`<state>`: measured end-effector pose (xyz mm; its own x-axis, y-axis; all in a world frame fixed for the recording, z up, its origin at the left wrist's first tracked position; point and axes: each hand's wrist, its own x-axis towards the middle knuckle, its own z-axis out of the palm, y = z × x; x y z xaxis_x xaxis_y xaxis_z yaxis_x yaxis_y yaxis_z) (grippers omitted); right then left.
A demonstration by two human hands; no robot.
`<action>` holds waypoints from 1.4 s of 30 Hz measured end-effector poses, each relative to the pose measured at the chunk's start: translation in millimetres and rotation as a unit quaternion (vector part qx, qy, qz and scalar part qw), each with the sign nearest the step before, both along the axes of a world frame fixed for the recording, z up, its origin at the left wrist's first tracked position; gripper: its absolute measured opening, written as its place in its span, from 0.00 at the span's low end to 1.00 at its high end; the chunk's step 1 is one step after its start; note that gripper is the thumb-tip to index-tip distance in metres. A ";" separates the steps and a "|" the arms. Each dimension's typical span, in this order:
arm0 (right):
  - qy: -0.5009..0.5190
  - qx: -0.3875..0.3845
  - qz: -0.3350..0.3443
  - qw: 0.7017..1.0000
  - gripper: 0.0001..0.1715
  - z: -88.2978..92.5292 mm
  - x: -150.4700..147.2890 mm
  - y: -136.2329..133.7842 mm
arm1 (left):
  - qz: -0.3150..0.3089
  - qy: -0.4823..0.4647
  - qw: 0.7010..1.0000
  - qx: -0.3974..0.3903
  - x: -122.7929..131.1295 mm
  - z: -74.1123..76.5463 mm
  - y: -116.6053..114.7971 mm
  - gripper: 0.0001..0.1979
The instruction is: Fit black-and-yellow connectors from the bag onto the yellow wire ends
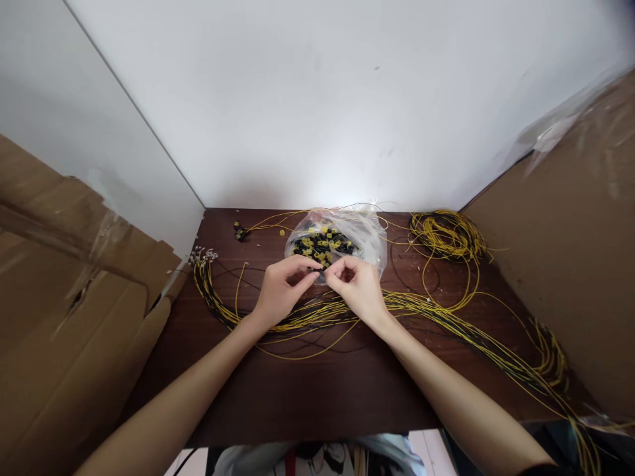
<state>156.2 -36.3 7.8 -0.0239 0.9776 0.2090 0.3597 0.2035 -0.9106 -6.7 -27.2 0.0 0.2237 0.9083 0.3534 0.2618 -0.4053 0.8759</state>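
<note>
— On the dark desk (317,396), hemmed in by cardboard sheets (64,317), what worries us first?

— The long bundle of yellow and black wires (446,317). It runs under both wrists and trails off past the desk's near right corner. We judge that a forearm dragged across it could pull the whole lot sideways.

— And the yellow coil (449,235) at the back right?

— Loose strands loop from it toward the bundle. A snag there could tangle the two, we think.

— Then the clear bag (367,241) of small yellow and black parts?

— It lies just behind the fingertips, touching them or nearly so; we cannot tell which. A knock from a knuckle could spill parts among the wires.

— And our hands?

— The left hand (280,291) and the right hand (362,287) meet fingertip to fingertip. Both pinch a small dark piece (320,268) just in front of the bag, above the bundle. It is too small for us to say what it is. If either pinch slips, we reckon it falls among the dark wires and is hard to find.
</note>
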 end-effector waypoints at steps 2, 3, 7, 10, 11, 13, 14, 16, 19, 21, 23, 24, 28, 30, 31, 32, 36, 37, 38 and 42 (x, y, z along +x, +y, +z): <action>0.007 -0.005 0.003 1.000 0.05 -0.6 -0.6 -0.1 | 0.006 0.007 1.000 0.005 0.3 0.6 -0.4 0.07; 0.012 -0.010 0.004 1.000 0.05 -0.9 -0.8 -0.1 | 0.011 0.014 1.000 0.012 0.4 1.1 -0.6 0.07; 0.034 -0.028 0.010 0.999 0.05 -2.3 -1.5 0.3 | 0.026 0.047 0.997 0.056 1.0 2.6 -1.6 0.05; 0.042 -0.036 0.019 0.998 0.05 -3.7 -2.7 -0.1 | 0.035 0.053 0.994 0.085 1.3 2.4 -2.0 0.04; 0.044 -0.038 0.022 0.998 0.05 -4.2 -3.2 -0.5 | 0.038 0.053 0.994 0.091 1.4 2.3 -2.1 0.04; 0.046 -0.040 0.027 0.998 0.05 -4.9 -4.2 -1.3 | 0.042 0.055 0.993 0.098 1.3 2.2 -2.2 0.04; 0.047 -0.041 0.029 0.998 0.05 -5.1 -4.6 -1.7 | 0.042 0.058 0.992 0.099 1.2 2.4 -2.3 0.04; 0.051 -0.045 0.030 0.997 0.05 -5.3 -4.7 -2.0 | 0.039 0.061 0.993 0.098 0.9 3.1 -2.3 0.04; 0.057 -0.052 0.030 0.997 0.05 -5.0 -3.7 -1.3 | 0.031 0.057 0.994 0.083 0.4 4.6 -2.3 0.05; 0.060 -0.057 0.026 0.996 0.05 -4.6 -2.8 -0.6 | 0.030 0.053 0.996 0.070 0.1 5.2 -2.2 0.05; 0.064 -0.059 0.024 0.996 0.05 -4.5 -2.4 -0.2 | 0.034 0.049 0.996 0.062 0.0 5.5 -2.1 0.05; 0.066 -0.059 0.024 0.996 0.05 -4.5 -2.3 -0.2 | 0.035 0.047 0.996 0.061 0.1 5.6 -2.1 0.05; 0.079 -0.058 0.032 0.995 0.04 -6.3 -2.5 -0.7 | 0.038 0.038 0.996 0.069 0.5 6.3 -2.0 0.04; 0.083 -0.058 0.036 0.994 0.04 -7.8 -2.9 -1.0 | 0.037 0.038 0.996 0.070 0.5 6.4 -2.0 0.04; 0.085 -0.057 0.039 0.994 0.04 -8.4 -3.2 -1.0 | 0.036 0.039 0.996 0.069 0.5 6.4 -2.0 0.04; 0.087 -0.056 0.042 0.994 0.05 -8.8 -3.5 -1.1 | 0.034 0.039 0.996 0.067 0.5 6.2 -1.9 0.04; 0.093 -0.054 0.045 0.993 0.05 -8.8 -4.6 -0.9 | 0.028 0.038 0.998 0.051 0.2 4.7 -1.7 0.04; 0.092 -0.053 0.043 0.993 0.05 -8.5 -4.6 -0.8 | 0.029 0.035 0.998 0.044 0.1 4.3 -1.5 0.04; 0.091 -0.053 0.040 0.994 0.05 -8.2 -4.5 -0.7 | 0.031 0.031 0.998 0.035 -0.1 4.1 -1.3 0.04; 0.089 -0.048 0.036 0.994 0.06 -8.2 -3.6 -0.3 | 0.038 0.009 0.999 0.000 -0.6 4.0 -0.3 0.07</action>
